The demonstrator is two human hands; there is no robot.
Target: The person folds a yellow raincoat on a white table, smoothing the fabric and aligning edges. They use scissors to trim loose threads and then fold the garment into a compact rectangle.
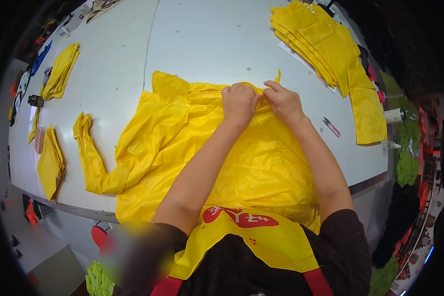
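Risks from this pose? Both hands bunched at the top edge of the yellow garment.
1. Both hands, left hand and right hand, pinch the yellow garment at one spot; pulling may skew the gathered folds.
2. Its sleeve trails near the table edge and might slide off.
3. The small snips lie close to the right forearm; a sweep may knock them.

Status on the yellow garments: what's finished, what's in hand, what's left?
Looks done: a folded yellow stack sits far right on the white table. In hand: the left hand and right hand pinch the top edge of a spread yellow garment, both fists shut in a grip. Left: its sleeve lies unfolded.
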